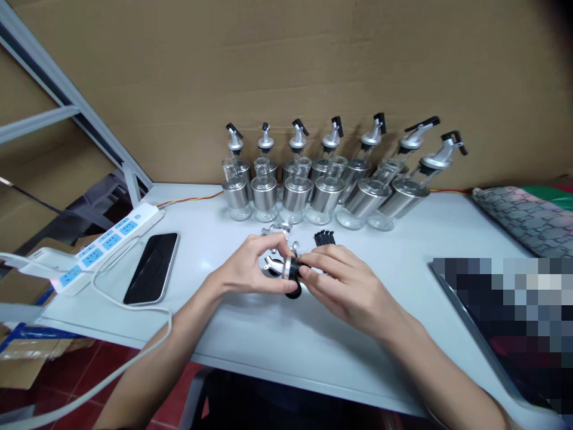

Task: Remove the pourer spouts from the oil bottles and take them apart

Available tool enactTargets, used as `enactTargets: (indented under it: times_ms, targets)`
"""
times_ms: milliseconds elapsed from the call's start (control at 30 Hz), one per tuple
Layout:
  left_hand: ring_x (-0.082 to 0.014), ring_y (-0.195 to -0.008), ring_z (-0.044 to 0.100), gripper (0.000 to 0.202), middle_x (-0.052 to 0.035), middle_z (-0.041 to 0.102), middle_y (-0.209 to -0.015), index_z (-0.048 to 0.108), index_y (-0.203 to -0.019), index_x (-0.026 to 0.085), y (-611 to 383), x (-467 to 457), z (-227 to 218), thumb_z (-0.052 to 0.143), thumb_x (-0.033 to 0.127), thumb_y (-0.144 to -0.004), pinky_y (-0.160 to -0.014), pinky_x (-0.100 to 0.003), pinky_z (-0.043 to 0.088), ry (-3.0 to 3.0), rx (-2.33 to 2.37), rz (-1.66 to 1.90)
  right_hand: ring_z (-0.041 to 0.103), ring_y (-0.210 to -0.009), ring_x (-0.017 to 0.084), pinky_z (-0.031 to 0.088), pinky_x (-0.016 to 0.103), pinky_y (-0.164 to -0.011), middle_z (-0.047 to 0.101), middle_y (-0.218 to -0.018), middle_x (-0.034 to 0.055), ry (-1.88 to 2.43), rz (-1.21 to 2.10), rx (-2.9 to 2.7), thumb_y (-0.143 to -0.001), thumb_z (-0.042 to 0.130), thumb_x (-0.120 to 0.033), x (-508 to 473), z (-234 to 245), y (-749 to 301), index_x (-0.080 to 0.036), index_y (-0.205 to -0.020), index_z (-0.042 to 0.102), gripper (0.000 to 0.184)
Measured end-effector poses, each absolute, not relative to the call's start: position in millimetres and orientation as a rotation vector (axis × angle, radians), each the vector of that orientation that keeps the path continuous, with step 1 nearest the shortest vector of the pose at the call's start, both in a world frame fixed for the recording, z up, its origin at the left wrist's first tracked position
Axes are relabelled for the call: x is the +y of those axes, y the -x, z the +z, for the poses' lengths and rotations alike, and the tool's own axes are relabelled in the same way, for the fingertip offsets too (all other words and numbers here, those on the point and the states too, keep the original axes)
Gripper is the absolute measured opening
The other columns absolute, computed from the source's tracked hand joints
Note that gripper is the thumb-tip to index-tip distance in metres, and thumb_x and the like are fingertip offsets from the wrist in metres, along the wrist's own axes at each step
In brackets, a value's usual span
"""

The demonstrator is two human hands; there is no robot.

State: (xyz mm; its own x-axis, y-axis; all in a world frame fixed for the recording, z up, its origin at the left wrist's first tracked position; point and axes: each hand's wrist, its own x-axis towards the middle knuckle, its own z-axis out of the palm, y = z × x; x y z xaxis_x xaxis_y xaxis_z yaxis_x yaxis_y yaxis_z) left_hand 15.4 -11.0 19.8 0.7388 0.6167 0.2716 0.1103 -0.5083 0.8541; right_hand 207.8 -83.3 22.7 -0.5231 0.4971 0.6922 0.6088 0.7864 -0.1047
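Between my hands is a silver pour spout [274,264] with a black stopper base, held sideways above the table. My left hand [250,263] grips its silver collar between thumb and forefinger. Fingers of my right hand [344,283] pinch the black stopper end. Just below lies a round black part [293,291], partly hidden. Behind my hands are loose silver spout pieces [280,229] and a small cluster of black levers [324,237]. Farther back stand several steel-clad glass bottles [298,194] with open necks, and a rear row with spouts fitted [299,137].
On the left a phone [152,269] lies beside a white power strip [107,245], whose cable [168,325] crosses the table's front edge. At right are a dark, partly pixelated flat device [492,334] and a patterned cloth item [519,221]. A cardboard wall [286,65] closes the back.
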Motion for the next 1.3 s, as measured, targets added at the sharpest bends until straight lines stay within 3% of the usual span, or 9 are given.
enactTargets:
  times_ms: [200, 300, 367, 433, 533, 767, 867, 1033, 1300]
  targets:
    - [-0.0096, -0.063, 0.047, 0.037, 0.0020, 0.054, -0.070, 0.050, -0.071, 0.015, -20, -13, 23, 0.078, 0.035, -0.058, -0.060, -0.022, 0.038, -1.680, 0.498, 0.642, 0.054, -0.073, 0.016, 0.047, 0.031, -0.065, 0.070, -0.080, 0.0054, 0.746, -0.555, -2.125, -0.082, 0.058, -0.004, -88, 28, -201, -0.018, -0.068, 0.053, 0.020]
    - [-0.0090, -0.061, 0.046, 0.039, 0.0021, 0.053, -0.069, 0.049, -0.071, 0.015, -22, -14, 21, 0.077, 0.038, -0.059, -0.057, -0.021, 0.036, -1.619, 0.492, 0.654, 0.054, -0.074, 0.015, 0.046, 0.031, -0.066, 0.070, -0.085, 0.0052, 0.726, -0.564, -2.094, -0.080, 0.060, -0.003, -86, 24, -203, -0.020, -0.073, 0.052, 0.020]
    - [-0.0100, -0.064, 0.048, 0.035, 0.0011, 0.054, -0.072, 0.050, -0.075, 0.015, -22, -14, 17, 0.075, 0.036, -0.063, -0.059, -0.021, 0.039, -1.706, 0.510, 0.734, 0.055, -0.077, 0.016, 0.047, 0.032, -0.068, 0.069, -0.091, 0.0053, 0.803, -0.314, -2.076, -0.080, 0.062, -0.008, -83, 18, -207, -0.021, -0.084, 0.053, 0.017]
    - [-0.0117, -0.069, 0.052, 0.029, -0.0004, 0.056, -0.077, 0.051, -0.080, 0.016, -23, -12, 12, 0.072, 0.031, -0.067, -0.064, -0.023, 0.042, -1.872, 0.541, 0.888, 0.056, -0.082, 0.017, 0.049, 0.034, -0.072, 0.065, -0.094, 0.0056, 0.903, 0.134, -1.949, -0.081, 0.065, -0.022, -79, 13, -213, -0.022, -0.096, 0.050, 0.021]
    - [-0.0150, -0.079, 0.057, 0.021, -0.0030, 0.060, -0.085, 0.053, -0.088, 0.017, -25, -10, 6, 0.067, 0.023, -0.074, -0.073, -0.028, 0.046, -2.194, 0.510, 1.088, 0.059, -0.080, 0.017, 0.050, 0.032, -0.070, 0.060, -0.090, 0.0051, 1.011, 0.689, -1.603, -0.084, 0.059, -0.046, -74, 8, -217, -0.021, -0.098, 0.050, 0.029]
    - [-0.0178, -0.090, 0.059, 0.017, -0.0066, 0.066, -0.094, 0.056, -0.097, 0.017, -31, -11, 3, 0.063, 0.017, -0.081, -0.080, -0.032, 0.048, -2.548, 0.367, 1.131, 0.058, -0.060, 0.013, 0.049, 0.026, -0.059, 0.061, -0.066, 0.0013, 1.177, 1.148, -1.423, -0.081, 0.061, -0.044, -71, 8, -207, -0.016, -0.082, 0.058, 0.028]
    - [-0.0185, -0.091, 0.060, 0.015, -0.0062, 0.067, -0.095, 0.057, -0.096, 0.017, -24, -6, 8, 0.063, 0.018, -0.082, -0.082, -0.034, 0.047, -2.638, 0.417, 1.041, 0.061, -0.069, 0.015, 0.051, 0.029, -0.064, 0.063, -0.075, 0.0034, 1.151, 1.030, -1.436, -0.079, 0.064, -0.037, -72, 8, -206, -0.017, -0.082, 0.059, 0.020]
    - [-0.0153, -0.078, 0.060, 0.029, -0.0037, 0.065, -0.087, 0.058, -0.094, 0.015, -1, 12, 19, 0.071, 0.034, -0.076, -0.072, -0.028, 0.048, -2.429, 0.813, 1.222, 0.058, -0.086, 0.018, 0.050, 0.034, -0.080, 0.057, -0.087, 0.0041, 1.161, 0.453, -1.458, -0.076, 0.066, -0.019, -74, 14, -224, -0.021, -0.073, 0.059, 0.008]
    - [-0.0179, -0.097, 0.055, 0.033, -0.0067, 0.055, -0.105, 0.056, -0.118, 0.019, -20, 13, -10, 0.059, 0.025, -0.086, -0.088, -0.034, 0.047, -2.538, 0.989, 1.002, 0.061, -0.073, 0.015, 0.055, 0.031, -0.066, 0.064, -0.094, 0.0056, 1.316, 0.554, -1.337, -0.078, 0.065, -0.029, -71, 7, -232, -0.021, -0.091, 0.062, 0.016]
